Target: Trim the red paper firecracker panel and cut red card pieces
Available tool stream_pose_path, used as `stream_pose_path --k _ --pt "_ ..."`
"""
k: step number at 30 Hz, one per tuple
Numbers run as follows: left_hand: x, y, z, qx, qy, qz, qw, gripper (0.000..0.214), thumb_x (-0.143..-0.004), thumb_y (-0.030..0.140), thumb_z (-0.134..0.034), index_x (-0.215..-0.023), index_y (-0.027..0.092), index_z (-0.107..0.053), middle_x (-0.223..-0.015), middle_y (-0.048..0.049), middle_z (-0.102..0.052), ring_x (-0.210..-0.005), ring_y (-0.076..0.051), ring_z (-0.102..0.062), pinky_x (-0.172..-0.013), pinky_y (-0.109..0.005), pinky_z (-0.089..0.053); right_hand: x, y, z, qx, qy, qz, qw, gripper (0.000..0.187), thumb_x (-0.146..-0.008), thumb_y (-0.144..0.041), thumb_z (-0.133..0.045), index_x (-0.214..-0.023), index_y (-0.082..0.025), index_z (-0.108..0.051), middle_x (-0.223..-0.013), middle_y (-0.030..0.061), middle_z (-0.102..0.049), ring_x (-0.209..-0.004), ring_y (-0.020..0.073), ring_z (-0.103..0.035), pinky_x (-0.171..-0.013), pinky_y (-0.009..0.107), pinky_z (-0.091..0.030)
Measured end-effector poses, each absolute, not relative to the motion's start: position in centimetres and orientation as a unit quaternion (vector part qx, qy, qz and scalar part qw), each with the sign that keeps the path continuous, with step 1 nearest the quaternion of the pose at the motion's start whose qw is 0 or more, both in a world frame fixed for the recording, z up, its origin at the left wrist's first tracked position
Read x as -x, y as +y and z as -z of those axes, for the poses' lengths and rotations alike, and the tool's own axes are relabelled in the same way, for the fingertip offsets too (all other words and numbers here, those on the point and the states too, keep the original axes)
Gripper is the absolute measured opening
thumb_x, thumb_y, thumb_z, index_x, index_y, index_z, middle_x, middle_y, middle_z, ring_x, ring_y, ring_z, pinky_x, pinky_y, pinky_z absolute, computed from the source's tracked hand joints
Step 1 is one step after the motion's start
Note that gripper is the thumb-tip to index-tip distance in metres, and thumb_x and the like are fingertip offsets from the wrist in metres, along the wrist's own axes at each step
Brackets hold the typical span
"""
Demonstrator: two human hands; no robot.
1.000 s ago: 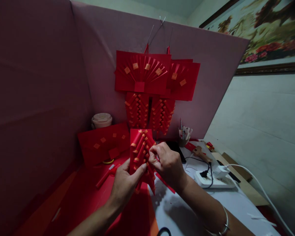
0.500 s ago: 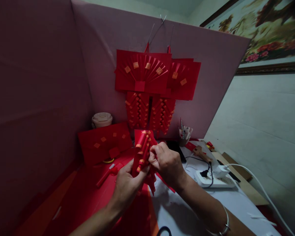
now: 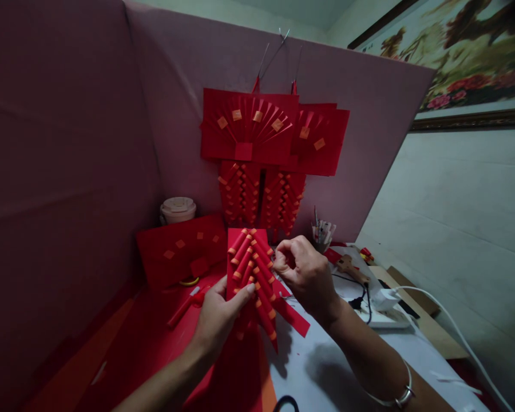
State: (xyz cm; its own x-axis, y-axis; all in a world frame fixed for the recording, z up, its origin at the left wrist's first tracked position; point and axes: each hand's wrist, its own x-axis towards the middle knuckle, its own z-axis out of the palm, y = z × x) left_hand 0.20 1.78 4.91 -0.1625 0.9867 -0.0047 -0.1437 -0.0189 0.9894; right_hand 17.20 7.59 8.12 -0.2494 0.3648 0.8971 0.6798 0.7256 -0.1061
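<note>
Pinkish partition (image 3: pixel 175 109) backs the work area; framed picture (image 3: pixel 476 74) on wall to R, cut off at view edge. Table (image 3: pixel 326 360) below, part white, part red-covered. Hung at partition: red fan panels (image 3: pixel 242 129) w/ roll strips (image 3: pixel 240 194) beneath. R hand (image 3: pixel 306 274) just beside R edge of red roll pc. (image 3: pixel 262 273), fingertips drawn together; can't tell if anything gripped. L hand (image 3: pixel 223 312) clamped on pc.'s lower L side, thumb in front, pc. held up above table, approx. centre.

Status (judged): orange-banded rolls set in slanted rows down both sides; pc. appears largely built, comparable w/ hung roll strips. Outstanding work, if any, not verifiable.

Obscured: L fingers behind pc.; some lower L rolls covered by hand. Red strip (image 3: pixel 298 320) juts past lower R, attachment unclear. Dark ring (image 3: pixel 286 397) cut off at bottom, ident. unknown.
</note>
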Motion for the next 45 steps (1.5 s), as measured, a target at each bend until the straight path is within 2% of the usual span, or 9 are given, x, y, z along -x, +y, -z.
stream_pose_path --k 6,11,18,22,26,29,33,38,45 --pt "-0.1 2.1 -4.5 -0.382 0.463 -0.584 0.547 0.039 -0.067 0.038 -0.083 -0.096 0.015 -0.07 -0.078 -0.0046 -0.074 -0.069 -0.021 -0.069 -0.06 -0.029 -0.056 -18.1 8.2 -8.7 0.354 -0.759 0.126 0.531 0.013 -0.091 -0.016 -0.05 -0.083 -0.019 -0.059 -0.077 0.0024 -0.06 -0.066 0.0162 -0.058 -0.065 0.028 -0.047" --pt "-0.1 2.3 -4.5 -0.371 0.447 -0.594 0.557 0.037 -0.068 0.034 -0.083 -0.096 0.013 -0.071 -0.08 -0.0072 -0.075 -0.068 -0.019 -0.068 -0.06 -0.026 -0.054 -18.4 8.6 -8.6 0.371 -0.748 0.106 0.541 0.013 -0.091 -0.016 -0.05 -0.083 -0.019 -0.06 -0.076 0.0022 -0.058 -0.065 0.0166 -0.055 -0.066 0.029 -0.046" --pt "0.1 2.1 -4.4 -0.366 0.43 -0.577 0.59 0.034 -0.071 0.033 -0.081 -0.099 0.016 -0.07 -0.084 -0.007 -0.076 -0.077 -0.023 -0.072 -0.065 -0.03 -0.057 -18.6 9.4 -8.5 0.403 -0.72 0.035 0.563 0.012 -0.089 -0.022 -0.053 -0.083 -0.019 -0.063 -0.077 0.0033 -0.059 -0.068 0.0188 -0.056 -0.07 0.032 -0.046" --pt "0.2 1.9 -4.3 -0.385 0.409 -0.568 0.601 0.03 -0.074 0.033 -0.079 -0.098 0.018 -0.071 -0.078 -0.0044 -0.074 -0.071 -0.02 -0.069 -0.063 -0.028 -0.057 -18.9 10.3 -8.3 0.431 -0.683 -0.063 0.586 0.017 -0.09 -0.03 -0.054 -0.087 -0.018 -0.067 -0.082 0.0056 -0.064 -0.072 0.0199 -0.06 -0.071 0.032 -0.048" --pt "0.1 1.8 -4.4 -0.385 0.404 -0.568 0.605 0.029 -0.072 0.032 -0.081 -0.097 0.02 -0.072 -0.078 -0.0026 -0.073 -0.07 -0.018 -0.068 -0.064 -0.027 -0.056 -18.9 11.2 -7.9 0.44 -0.654 -0.227 0.572 0.037 -0.095 -0.045 -0.046 -0.097 -0.015 -0.068 -0.079 0.0061 -0.068 -0.055 0.0155 -0.061 -0.052 0.027 -0.047" --pt "0.1 1.9 -4.3 -0.392 0.411 -0.567 0.597 0.03 -0.07 0.033 -0.083 -0.095 0.02 -0.073 -0.078 -0.0021 -0.072 -0.066 -0.016 -0.066 -0.065 -0.025 -0.055 -18.6 11.6 -7.7 0.425 -0.635 -0.345 0.545 0.048 -0.092 -0.056 -0.045 -0.094 -0.014 -0.068 -0.076 0.0068 -0.068 -0.053 0.0148 -0.062 -0.045 0.023 -0.045" --pt "0.1 2.0 -4.0 -0.405 0.405 -0.543 0.613 0.037 -0.068 0.035 -0.084 -0.1 0.019 -0.073 -0.086 -0.0059 -0.075 -0.073 -0.02 -0.068 -0.067 -0.029 -0.056 -18.0 11.4 -7.7 0.406 -0.603 -0.438 0.529 0.045 -0.084 -0.058 -0.056 -0.086 -0.014 -0.066 -0.065 0.0017 -0.063 -0.046 0.0116 -0.056 -0.043 0.021 -0.043" --pt "0.0 2.2 -3.3 -0.41 0.4 -0.521 0.633 0.044 -0.068 0.037 -0.084 -0.107 0.019 -0.072 -0.09 -0.009 -0.077 -0.084 -0.027 -0.071 -0.072 -0.034 -0.058 -18.1 10.9 -8.1 0.404 -0.58 -0.457 0.54 0.035 -0.076 -0.05 -0.065 -0.084 -0.016 -0.066 -0.054 -0.0038 -0.056 -0.041 0.0105 -0.049 -0.04 0.021 -0.04" --pt "0.0 2.3 -3.2 -0.411 0.401 -0.527 0.627 0.043 -0.066 0.036 -0.086 -0.103 0.019 -0.073 -0.08 -0.0071 -0.075 -0.078 -0.027 -0.072 -0.069 -0.035 -0.059 -18.2 10.8 -8.2 0.412 -0.592 -0.41 0.558 0.033 -0.079 -0.048 -0.063 -0.085 -0.016 -0.066 -0.053 -0.0036 -0.057 -0.042 0.0127 -0.051 -0.041 0.022 -0.04"
